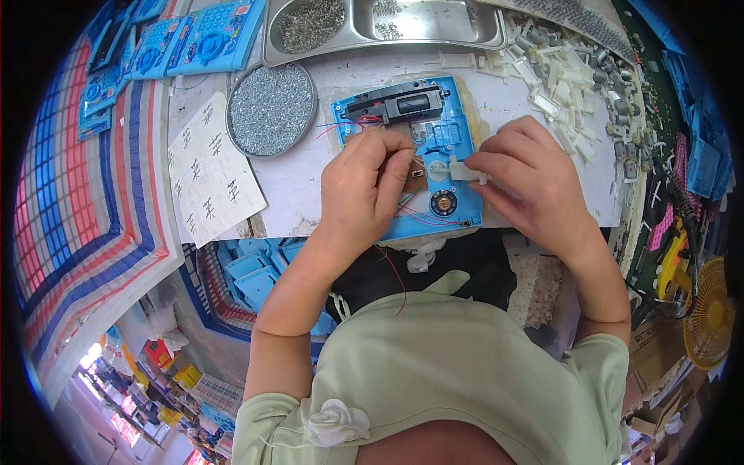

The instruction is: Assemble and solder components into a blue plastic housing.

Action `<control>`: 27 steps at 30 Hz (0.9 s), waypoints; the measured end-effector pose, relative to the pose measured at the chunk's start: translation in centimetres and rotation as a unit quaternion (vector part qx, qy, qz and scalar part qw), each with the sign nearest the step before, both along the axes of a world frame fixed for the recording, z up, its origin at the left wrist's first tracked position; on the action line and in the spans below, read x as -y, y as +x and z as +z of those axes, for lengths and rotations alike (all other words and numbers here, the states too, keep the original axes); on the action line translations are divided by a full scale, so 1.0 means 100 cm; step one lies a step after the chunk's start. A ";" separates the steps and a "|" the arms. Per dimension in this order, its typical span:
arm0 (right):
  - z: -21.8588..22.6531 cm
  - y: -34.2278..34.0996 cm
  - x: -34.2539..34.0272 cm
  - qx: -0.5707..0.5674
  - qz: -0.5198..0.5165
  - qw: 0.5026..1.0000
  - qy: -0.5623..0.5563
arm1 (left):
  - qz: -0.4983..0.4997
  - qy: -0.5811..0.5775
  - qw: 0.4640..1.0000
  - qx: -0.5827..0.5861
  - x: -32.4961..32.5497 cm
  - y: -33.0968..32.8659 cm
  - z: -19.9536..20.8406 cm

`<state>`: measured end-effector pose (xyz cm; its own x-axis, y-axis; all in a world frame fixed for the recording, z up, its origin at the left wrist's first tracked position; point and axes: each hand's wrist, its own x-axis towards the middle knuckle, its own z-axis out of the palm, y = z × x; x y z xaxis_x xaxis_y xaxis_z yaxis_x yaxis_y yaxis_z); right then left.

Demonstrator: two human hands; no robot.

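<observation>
In front of me on the worktable lies a blue plastic toy casing [461, 128], its inner side up. A black slotted part [407, 105] sits across its top, and a small round speaker [443, 203] near its lower right. My right hand [535, 174] pinches a white plastic part [465, 171] over the casing's right side. Over the left side, my left hand [363, 182] is closed, thumb against fingers, beside a brown circuit board [415, 180]; what it grips is hidden. Thin red wires [434, 221] run by the board and speaker.
A round bowl of small screws [271, 108] stands left of the casing, next to a sheet with handwriting [213, 174]. Behind is a metal tray [426, 35] with small metal parts. White plastic pieces [554, 93] are heaped at the right; blue casings [213, 39] lie far left.
</observation>
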<state>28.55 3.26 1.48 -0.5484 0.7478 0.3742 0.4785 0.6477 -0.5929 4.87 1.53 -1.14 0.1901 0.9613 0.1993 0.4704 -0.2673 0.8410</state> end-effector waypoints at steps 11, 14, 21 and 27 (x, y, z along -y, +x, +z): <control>-0.024 0.004 -0.018 -0.048 0.049 0.991 -0.116 | 0.021 -0.005 0.999 0.025 0.000 0.004 -0.006; -0.024 0.000 -0.017 -0.041 0.052 0.993 -0.103 | 0.024 -0.020 0.999 0.029 0.001 0.004 -0.008; -0.007 -0.011 -0.014 0.085 0.045 0.995 -0.016 | 0.012 0.018 1.000 -0.005 0.000 0.001 -0.007; 0.008 0.030 -0.003 -0.014 -0.031 0.997 -0.074 | 0.012 0.005 1.000 -0.006 0.003 -0.001 -0.007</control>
<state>31.57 3.61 2.24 -0.4899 0.8282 0.2723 0.4963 0.5217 -0.6939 4.76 1.25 -1.87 0.1704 0.9633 0.2073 0.4874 -0.2652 0.8319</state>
